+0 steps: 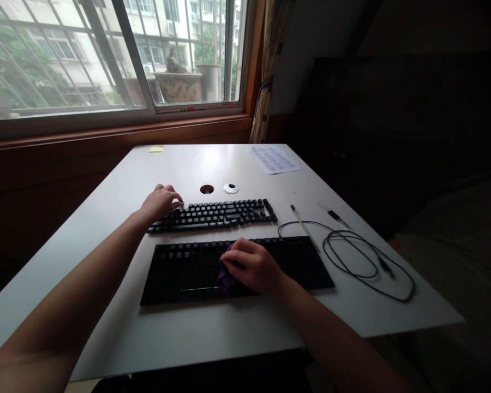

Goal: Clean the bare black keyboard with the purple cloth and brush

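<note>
My left hand [160,202] is at the upper left end of a layout of loose black keycaps [225,216], set out in keyboard order on the table. Its thumb and fingers pinch together around what looks like a small keycap [181,204]. Nearer to me lies a black keyboard [167,281], largely stripped of caps, with keycaps on its top row and a few at the left of the row below. My right hand [251,265] is over the middle of this keyboard, closed on a bunched purple cloth [228,278]. The palm hides part of the cloth.
A black cable [347,272] coils on the right. Near it are a thin stick with a dark tip [300,221] and a wire tool with a black handle [334,215]. Further back are a cable hole [207,189], its round cover [231,189], papers [275,160] and a yellow note [156,148].
</note>
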The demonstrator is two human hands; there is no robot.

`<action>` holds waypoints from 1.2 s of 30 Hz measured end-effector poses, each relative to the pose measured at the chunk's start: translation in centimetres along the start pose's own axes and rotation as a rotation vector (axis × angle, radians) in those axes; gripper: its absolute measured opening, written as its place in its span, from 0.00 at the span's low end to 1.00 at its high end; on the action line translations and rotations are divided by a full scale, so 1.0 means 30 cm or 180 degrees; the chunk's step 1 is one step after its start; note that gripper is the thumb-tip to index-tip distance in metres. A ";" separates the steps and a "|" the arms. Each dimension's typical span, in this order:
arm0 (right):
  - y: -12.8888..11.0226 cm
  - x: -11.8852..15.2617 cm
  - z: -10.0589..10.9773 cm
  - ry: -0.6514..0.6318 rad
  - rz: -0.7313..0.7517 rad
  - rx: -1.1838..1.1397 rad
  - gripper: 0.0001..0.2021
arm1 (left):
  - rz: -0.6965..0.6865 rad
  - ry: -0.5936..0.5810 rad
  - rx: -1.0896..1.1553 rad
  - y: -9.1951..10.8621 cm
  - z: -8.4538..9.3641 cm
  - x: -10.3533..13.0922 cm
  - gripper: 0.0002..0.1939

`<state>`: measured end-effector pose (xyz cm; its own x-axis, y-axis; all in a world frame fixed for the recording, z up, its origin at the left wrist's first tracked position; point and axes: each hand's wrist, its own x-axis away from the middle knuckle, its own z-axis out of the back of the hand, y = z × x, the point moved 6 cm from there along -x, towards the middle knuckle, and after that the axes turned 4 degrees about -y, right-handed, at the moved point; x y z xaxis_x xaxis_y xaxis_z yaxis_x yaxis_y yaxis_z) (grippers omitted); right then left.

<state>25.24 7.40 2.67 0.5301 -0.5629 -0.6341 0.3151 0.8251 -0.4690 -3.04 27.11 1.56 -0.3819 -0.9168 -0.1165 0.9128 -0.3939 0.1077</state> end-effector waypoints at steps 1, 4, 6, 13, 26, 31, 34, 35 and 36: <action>0.000 0.000 0.000 -0.0002 0.0002 0.0007 0.05 | -0.0014 0.0042 0.0054 -0.003 0.000 -0.002 0.11; 0.003 0.002 -0.002 -0.0031 -0.0017 0.0030 0.05 | -0.0056 0.0232 0.0248 -0.005 0.010 -0.002 0.11; 0.007 0.005 -0.004 -0.0044 -0.0044 0.0028 0.06 | -0.0116 0.0349 0.0427 0.010 0.026 0.009 0.13; 0.002 0.003 0.008 0.0140 -0.0159 0.0143 0.05 | -0.0729 0.0542 0.2025 0.217 0.103 0.171 0.16; -0.060 -0.008 0.068 0.0649 0.0002 0.0276 0.09 | -0.1333 0.0334 0.2422 0.543 0.111 0.408 0.05; -0.056 -0.008 0.044 0.0486 0.0043 0.0262 0.10 | -0.1329 0.0415 0.2352 0.557 0.096 0.407 0.04; -0.057 -0.010 0.035 0.0446 0.0065 0.0221 0.09 | -0.1342 0.0446 0.2348 0.561 0.092 0.410 0.04; -0.056 -0.010 0.033 0.0439 0.0051 0.0201 0.09 | -0.1330 0.0443 0.2362 0.562 0.090 0.411 0.04; -0.055 -0.010 0.034 0.0443 0.0029 0.0182 0.09 | -0.1318 0.0438 0.2382 0.562 0.088 0.412 0.04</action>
<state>25.36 6.26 4.27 0.4202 -0.5535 -0.7191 0.3572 0.8294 -0.4296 7.25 8.95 4.55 -0.5974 -0.6931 -0.4034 0.3504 -0.6781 0.6461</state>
